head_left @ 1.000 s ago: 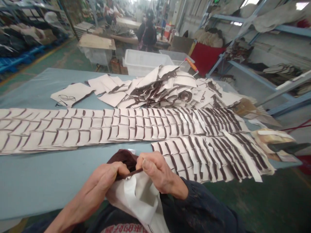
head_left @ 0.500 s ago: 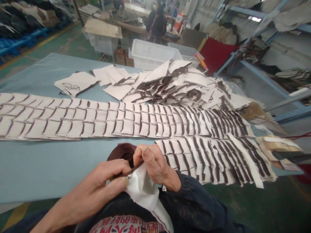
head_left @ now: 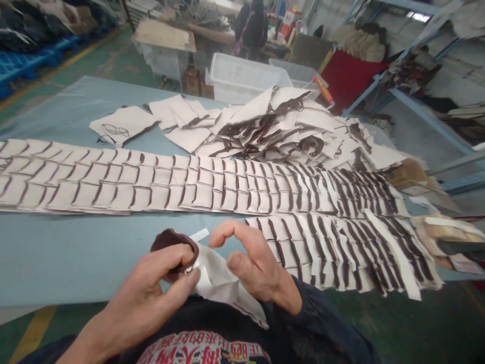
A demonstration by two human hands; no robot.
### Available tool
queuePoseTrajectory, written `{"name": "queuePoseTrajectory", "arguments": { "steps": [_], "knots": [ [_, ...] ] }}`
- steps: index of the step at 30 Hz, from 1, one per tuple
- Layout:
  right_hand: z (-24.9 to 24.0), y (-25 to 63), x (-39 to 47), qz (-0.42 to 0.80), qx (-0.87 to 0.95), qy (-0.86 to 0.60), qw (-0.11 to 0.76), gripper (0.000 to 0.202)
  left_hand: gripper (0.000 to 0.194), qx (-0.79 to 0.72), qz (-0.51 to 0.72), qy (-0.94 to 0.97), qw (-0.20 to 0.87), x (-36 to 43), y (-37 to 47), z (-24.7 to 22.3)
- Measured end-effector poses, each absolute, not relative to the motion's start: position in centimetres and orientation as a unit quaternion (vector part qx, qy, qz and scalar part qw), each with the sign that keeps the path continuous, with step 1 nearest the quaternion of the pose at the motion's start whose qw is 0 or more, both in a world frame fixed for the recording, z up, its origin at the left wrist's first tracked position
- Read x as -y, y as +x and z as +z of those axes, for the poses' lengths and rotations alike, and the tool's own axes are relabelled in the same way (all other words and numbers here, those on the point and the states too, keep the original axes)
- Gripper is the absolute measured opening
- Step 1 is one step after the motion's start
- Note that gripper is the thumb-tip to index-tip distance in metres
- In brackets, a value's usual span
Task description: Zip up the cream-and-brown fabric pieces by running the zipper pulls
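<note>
My left hand (head_left: 159,288) pinches a white fabric piece (head_left: 220,285) with dark brown trim (head_left: 170,241) at the near edge of the blue table (head_left: 68,258). My right hand (head_left: 257,263) hovers just right of the piece, fingers spread and curled, touching the white fabric with its lower fingers. Beyond my hands, long rows of overlapping white pieces with brown edges (head_left: 197,184) lie flat across the table, and a shorter row (head_left: 341,247) lies to the right.
A loose heap of the same pieces (head_left: 280,131) sits at the table's far side, with eyeglasses (head_left: 113,131) on one sheet. White plastic bins (head_left: 242,81), a person (head_left: 253,25) in dark clothing, and blue metal shelving (head_left: 428,116) stand beyond.
My right hand has let go of the brown trim and opened its fingers. The piece has dropped lower and flatter in my left hand. The view has tilted slightly downward.
</note>
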State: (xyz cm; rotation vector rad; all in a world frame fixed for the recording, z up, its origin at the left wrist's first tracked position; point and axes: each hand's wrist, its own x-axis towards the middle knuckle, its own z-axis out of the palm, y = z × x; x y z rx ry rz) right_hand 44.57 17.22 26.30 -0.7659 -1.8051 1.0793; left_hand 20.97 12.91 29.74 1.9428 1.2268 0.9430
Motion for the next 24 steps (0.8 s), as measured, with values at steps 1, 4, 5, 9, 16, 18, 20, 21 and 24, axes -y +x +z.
{"name": "queuePoseTrajectory", "arguments": {
  "steps": [1,4,5,9,16,18,20,21,24],
  "knots": [
    [26.5,44.8,-16.5,0.409,0.745,-0.315,0.423,0.058,0.031,-0.466,0.365,0.742,0.314,-13.0,20.9,29.9],
    [26.8,44.6,-14.4,0.316,0.775,-0.342,0.428,0.042,0.033,-0.468,0.371,0.744,0.299,-13.2,20.8,30.3],
    [26.9,44.4,-13.8,0.298,0.774,-0.351,0.434,0.04,0.033,-0.471,0.376,0.743,0.292,-13.2,20.8,30.3],
    [27.1,43.9,-12.4,0.286,0.762,-0.38,0.439,0.045,0.031,-0.489,0.38,0.738,0.267,-13.1,20.9,30.3],
    [26.9,44.4,-10.0,0.398,0.702,-0.463,0.368,0.036,0.023,-0.517,0.416,0.688,0.295,-13.3,21.1,29.5],
    [26.6,44.6,-9.5,0.437,0.673,-0.494,0.333,0.033,0.025,-0.519,0.411,0.676,0.323,-13.6,21.2,29.3],
    [26.3,44.9,-9.2,0.461,0.658,-0.516,0.297,0.03,0.026,-0.524,0.413,0.663,0.34,-13.8,21.2,29.2],
    [26.2,45.0,-9.2,0.469,0.655,-0.522,0.28,0.03,0.026,-0.526,0.416,0.657,0.344,-13.9,21.2,29.1],
    [26.0,45.3,-9.3,0.478,0.661,-0.528,0.236,0.028,0.026,-0.525,0.416,0.656,0.347,-14.1,21.0,28.9]
  ]
}}
